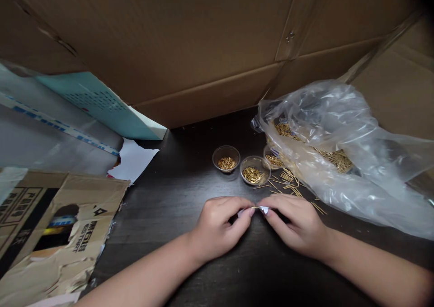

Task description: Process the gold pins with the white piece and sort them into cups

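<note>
My left hand [222, 223] and my right hand [296, 223] meet over the dark table, thumbs and forefingers pinched. Between their fingertips runs a thin gold-coloured metal pin [255, 207]. A small white scrap [264, 210], like paper or tape, sticks out of my right fingertips; a pale bit also shows by my left thumb. Just beyond are a clear cup [214, 163] and a second clear cup [242, 173], both holding short gold-coloured pieces. A third cup [265, 151] is partly covered by a plastic bag. Long loose gold-coloured pins [288, 177] lie scattered beyond my right hand.
A crumpled clear plastic bag [352, 126] with many gold-coloured pins spreads over the right side. Tall cardboard walls [190, 44] close off the back and right. At left are a torn printed carton [91, 198], a white paper piece [135, 160] and a light-blue box [101, 103].
</note>
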### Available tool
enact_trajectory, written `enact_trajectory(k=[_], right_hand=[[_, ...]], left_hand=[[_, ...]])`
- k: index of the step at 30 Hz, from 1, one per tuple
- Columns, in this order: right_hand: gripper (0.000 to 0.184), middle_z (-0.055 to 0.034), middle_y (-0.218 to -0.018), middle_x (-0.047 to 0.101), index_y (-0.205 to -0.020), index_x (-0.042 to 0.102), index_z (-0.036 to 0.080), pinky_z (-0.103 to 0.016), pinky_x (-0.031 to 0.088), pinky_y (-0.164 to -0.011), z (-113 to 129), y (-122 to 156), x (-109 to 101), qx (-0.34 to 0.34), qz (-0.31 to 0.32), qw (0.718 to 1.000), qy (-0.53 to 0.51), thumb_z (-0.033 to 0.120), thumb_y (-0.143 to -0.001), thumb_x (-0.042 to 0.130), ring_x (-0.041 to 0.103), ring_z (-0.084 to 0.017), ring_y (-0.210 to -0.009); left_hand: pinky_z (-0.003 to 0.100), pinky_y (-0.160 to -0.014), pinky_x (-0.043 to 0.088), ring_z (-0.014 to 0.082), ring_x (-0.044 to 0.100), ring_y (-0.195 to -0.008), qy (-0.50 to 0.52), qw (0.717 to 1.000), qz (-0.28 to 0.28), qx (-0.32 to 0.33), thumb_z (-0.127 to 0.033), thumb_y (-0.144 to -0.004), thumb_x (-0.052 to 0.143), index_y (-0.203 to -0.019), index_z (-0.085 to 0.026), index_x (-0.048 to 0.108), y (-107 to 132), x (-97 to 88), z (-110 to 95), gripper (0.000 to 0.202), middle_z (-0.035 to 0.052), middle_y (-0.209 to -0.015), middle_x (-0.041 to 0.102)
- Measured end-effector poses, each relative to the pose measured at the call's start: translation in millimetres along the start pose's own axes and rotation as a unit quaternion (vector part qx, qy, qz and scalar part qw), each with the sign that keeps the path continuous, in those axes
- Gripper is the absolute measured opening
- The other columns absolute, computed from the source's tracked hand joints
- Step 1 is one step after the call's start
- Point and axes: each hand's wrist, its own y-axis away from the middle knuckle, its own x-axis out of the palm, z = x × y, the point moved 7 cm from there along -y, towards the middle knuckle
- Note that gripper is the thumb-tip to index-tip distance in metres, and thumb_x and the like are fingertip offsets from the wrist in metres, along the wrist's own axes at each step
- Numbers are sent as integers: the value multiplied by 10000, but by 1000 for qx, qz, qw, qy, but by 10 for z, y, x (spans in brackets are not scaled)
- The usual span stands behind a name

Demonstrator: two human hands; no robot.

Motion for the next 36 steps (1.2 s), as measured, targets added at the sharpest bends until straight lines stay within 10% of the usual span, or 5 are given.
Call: enact_trajectory(k=[13,25,31,36], right_hand=[[136,-42,-792,695,-992,619,184,-293,519,-612,10,0,-8,1,-1,1000,3,84,-951,536,654,-165,-662],[116,-37,-754,706,-976,629,187,-274,529,-558,37,-9,-86,-5,-59,998,24,131,-955,530,667,-161,-612],[123,-40,-773,708,-982,642,177,-275,533,-589,40,-19,-84,-5,-61,998,14,144,-961,525,667,-159,-643],[125,-32,-765,688,-969,646,170,-274,522,-596,24,-18,-80,2,-59,998,2,142,-960,524,651,-152,-644]], left_hand=[[203,-719,563,134,736,-754,28,1000,7,2,-135,-930,666,-1009,-150,718,2,7,10,95,47,-882,785],[196,-498,468,72,543,-484,39,989,-65,-126,-214,-1053,403,-1063,-165,611,-239,-468,39,214,20,-802,684],[286,-717,500,187,685,-813,-241,966,83,-33,-145,-960,486,-982,-173,687,-798,-667,-24,204,55,-904,738],[294,-590,443,251,706,-719,-450,843,281,-85,-185,-886,582,-833,-231,773,-1119,-491,146,203,78,-805,760]])
